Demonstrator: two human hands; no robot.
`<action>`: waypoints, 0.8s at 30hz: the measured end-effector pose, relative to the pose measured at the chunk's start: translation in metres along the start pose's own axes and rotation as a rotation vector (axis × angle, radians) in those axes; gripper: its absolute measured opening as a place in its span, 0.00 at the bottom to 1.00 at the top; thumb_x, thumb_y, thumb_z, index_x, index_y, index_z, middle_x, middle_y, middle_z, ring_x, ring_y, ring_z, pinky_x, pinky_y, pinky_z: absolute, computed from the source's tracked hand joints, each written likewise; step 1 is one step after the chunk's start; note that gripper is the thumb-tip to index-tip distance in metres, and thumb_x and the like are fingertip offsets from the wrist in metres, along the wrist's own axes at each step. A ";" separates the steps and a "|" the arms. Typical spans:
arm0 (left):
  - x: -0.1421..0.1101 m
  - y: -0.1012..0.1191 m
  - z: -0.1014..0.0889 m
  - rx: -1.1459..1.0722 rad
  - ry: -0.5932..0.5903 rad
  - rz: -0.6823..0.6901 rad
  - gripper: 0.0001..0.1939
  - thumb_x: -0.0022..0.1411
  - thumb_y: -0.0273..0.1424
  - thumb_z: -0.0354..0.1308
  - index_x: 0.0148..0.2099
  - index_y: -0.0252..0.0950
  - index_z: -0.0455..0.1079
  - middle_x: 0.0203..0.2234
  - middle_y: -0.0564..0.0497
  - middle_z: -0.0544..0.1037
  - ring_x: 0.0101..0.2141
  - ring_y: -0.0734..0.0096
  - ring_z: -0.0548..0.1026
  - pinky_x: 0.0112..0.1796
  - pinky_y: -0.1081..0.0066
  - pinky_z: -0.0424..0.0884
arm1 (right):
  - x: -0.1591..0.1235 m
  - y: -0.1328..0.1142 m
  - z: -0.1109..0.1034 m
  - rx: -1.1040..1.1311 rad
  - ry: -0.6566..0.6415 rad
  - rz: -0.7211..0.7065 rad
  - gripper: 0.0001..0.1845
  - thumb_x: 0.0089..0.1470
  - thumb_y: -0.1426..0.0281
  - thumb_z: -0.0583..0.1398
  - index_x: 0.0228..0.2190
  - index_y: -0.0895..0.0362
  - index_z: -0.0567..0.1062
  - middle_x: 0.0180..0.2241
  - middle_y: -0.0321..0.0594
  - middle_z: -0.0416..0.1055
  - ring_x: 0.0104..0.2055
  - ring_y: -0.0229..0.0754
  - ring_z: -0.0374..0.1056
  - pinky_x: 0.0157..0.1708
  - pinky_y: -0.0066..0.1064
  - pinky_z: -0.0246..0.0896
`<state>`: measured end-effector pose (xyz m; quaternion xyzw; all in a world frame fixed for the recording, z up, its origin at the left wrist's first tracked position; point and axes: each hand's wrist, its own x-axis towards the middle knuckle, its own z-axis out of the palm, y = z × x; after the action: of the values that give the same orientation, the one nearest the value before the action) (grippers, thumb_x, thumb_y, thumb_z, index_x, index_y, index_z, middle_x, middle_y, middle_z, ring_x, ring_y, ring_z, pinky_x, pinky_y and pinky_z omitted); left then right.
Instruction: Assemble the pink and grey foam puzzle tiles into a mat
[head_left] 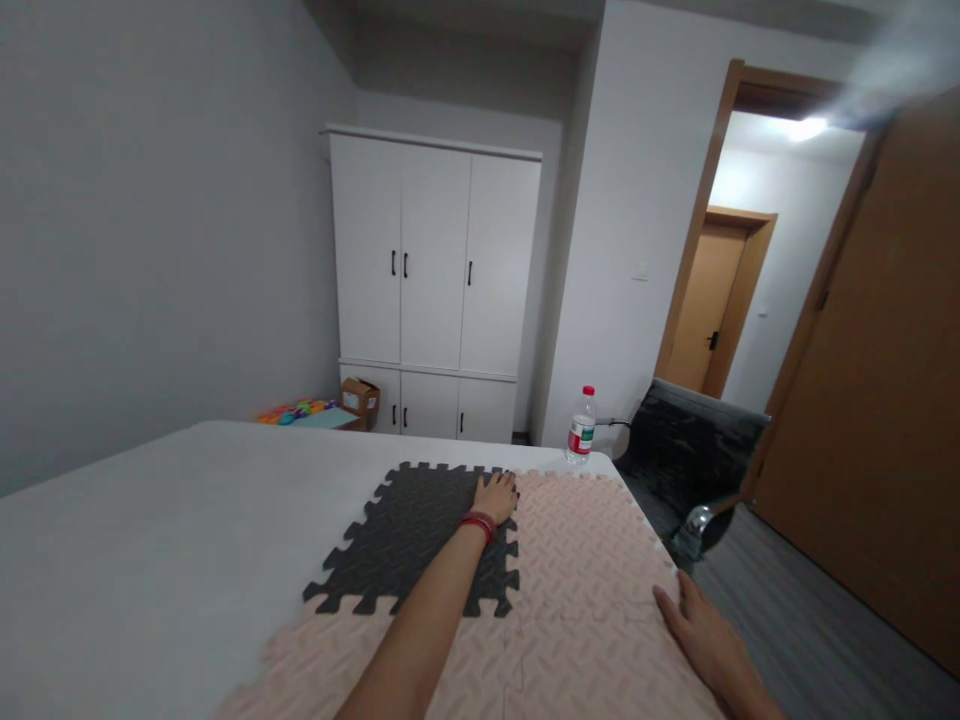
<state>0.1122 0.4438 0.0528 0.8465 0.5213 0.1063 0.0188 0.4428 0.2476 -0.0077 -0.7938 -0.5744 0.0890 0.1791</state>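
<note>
A dark grey foam puzzle mat (427,530) with toothed edges lies on the white table. Its right and near edges rest against or over several joined pink foam mats (585,540); I cannot tell whether the teeth interlock. My left hand (495,497), with red bands at the wrist, lies flat with fingers stretched on the grey mat's far right corner. At the right edge of the pink mats, my right hand (701,630) rests with its thumb apart from the fingers. Nothing shows in either hand.
A plastic bottle (582,428) with a red cap stands at the table's far right corner. Beyond the right edge is a black chair (690,450). A cardboard box (360,400) and a white cabinet (435,260) are behind the white table (150,560).
</note>
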 end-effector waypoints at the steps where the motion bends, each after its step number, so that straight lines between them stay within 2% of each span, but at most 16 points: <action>1: -0.005 0.002 -0.003 -0.007 -0.005 0.015 0.22 0.62 0.38 0.53 0.56 0.37 0.60 0.56 0.44 0.62 0.53 0.56 0.63 0.51 0.48 0.60 | 0.000 0.000 -0.001 0.003 -0.010 0.003 0.44 0.53 0.46 0.39 0.58 0.67 0.52 0.59 0.55 0.55 0.57 0.52 0.57 0.57 0.41 0.48; 3: -0.020 0.001 -0.012 -0.025 -0.029 0.055 0.23 0.62 0.39 0.53 0.57 0.38 0.59 0.57 0.44 0.60 0.55 0.55 0.61 0.53 0.46 0.57 | 0.000 -0.001 -0.003 0.000 -0.027 0.008 0.44 0.53 0.46 0.39 0.58 0.67 0.52 0.59 0.55 0.55 0.57 0.53 0.57 0.56 0.41 0.49; 5: -0.046 -0.011 -0.026 -0.041 -0.059 0.095 0.28 0.61 0.42 0.52 0.61 0.40 0.54 0.61 0.45 0.55 0.58 0.54 0.55 0.56 0.47 0.51 | -0.001 -0.001 -0.004 -0.007 -0.034 0.009 0.43 0.53 0.47 0.40 0.58 0.67 0.51 0.59 0.56 0.54 0.57 0.53 0.57 0.56 0.41 0.49; 9: -0.123 -0.062 -0.057 -0.039 -0.073 0.065 0.32 0.64 0.46 0.41 0.66 0.43 0.39 0.65 0.50 0.45 0.63 0.62 0.42 0.60 0.56 0.38 | -0.002 -0.003 -0.008 0.014 -0.034 0.006 0.39 0.54 0.50 0.41 0.56 0.66 0.54 0.56 0.56 0.58 0.55 0.53 0.60 0.54 0.40 0.52; 11: -0.162 -0.086 -0.064 -0.027 -0.088 0.003 0.31 0.65 0.46 0.36 0.66 0.42 0.39 0.65 0.50 0.45 0.63 0.62 0.41 0.60 0.56 0.38 | -0.003 -0.003 -0.009 0.023 -0.032 0.004 0.37 0.54 0.50 0.42 0.55 0.65 0.56 0.55 0.57 0.60 0.53 0.53 0.62 0.52 0.41 0.53; 14: -0.204 -0.107 -0.062 -0.013 -0.136 -0.042 0.31 0.63 0.48 0.37 0.65 0.45 0.44 0.64 0.50 0.47 0.63 0.60 0.43 0.59 0.53 0.38 | -0.004 -0.003 -0.009 0.028 -0.048 -0.005 0.36 0.54 0.50 0.42 0.53 0.64 0.59 0.53 0.58 0.62 0.51 0.54 0.64 0.50 0.43 0.55; 17: -0.217 -0.111 -0.057 -0.011 -0.160 -0.049 0.32 0.61 0.51 0.39 0.65 0.47 0.45 0.64 0.51 0.46 0.63 0.60 0.42 0.59 0.52 0.37 | -0.004 -0.002 -0.008 0.034 -0.044 -0.019 0.36 0.54 0.50 0.42 0.53 0.65 0.59 0.52 0.57 0.63 0.50 0.54 0.64 0.50 0.42 0.54; 20: -0.213 -0.105 -0.060 -0.015 -0.179 -0.056 0.34 0.60 0.52 0.40 0.65 0.45 0.45 0.64 0.47 0.48 0.63 0.57 0.42 0.58 0.49 0.39 | -0.003 -0.001 -0.007 0.024 -0.021 -0.015 0.38 0.54 0.49 0.42 0.54 0.66 0.57 0.54 0.57 0.61 0.52 0.53 0.63 0.52 0.41 0.53; 22: -0.207 -0.094 -0.062 -0.017 -0.188 -0.042 0.38 0.59 0.54 0.41 0.65 0.39 0.46 0.63 0.42 0.49 0.63 0.53 0.44 0.58 0.47 0.40 | -0.004 -0.002 -0.007 0.013 -0.015 -0.004 0.39 0.54 0.49 0.42 0.55 0.67 0.57 0.55 0.57 0.60 0.53 0.53 0.62 0.52 0.40 0.52; 24: -0.201 -0.076 -0.062 -0.023 -0.188 0.018 0.41 0.58 0.55 0.42 0.66 0.37 0.44 0.64 0.41 0.48 0.63 0.55 0.43 0.58 0.49 0.39 | -0.004 -0.002 -0.007 0.008 -0.010 0.001 0.39 0.54 0.49 0.42 0.55 0.66 0.57 0.55 0.56 0.60 0.53 0.52 0.62 0.53 0.39 0.52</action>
<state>-0.0538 0.2952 0.0703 0.8570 0.5086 0.0324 0.0764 0.4420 0.2433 -0.0001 -0.7929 -0.5746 0.0952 0.1792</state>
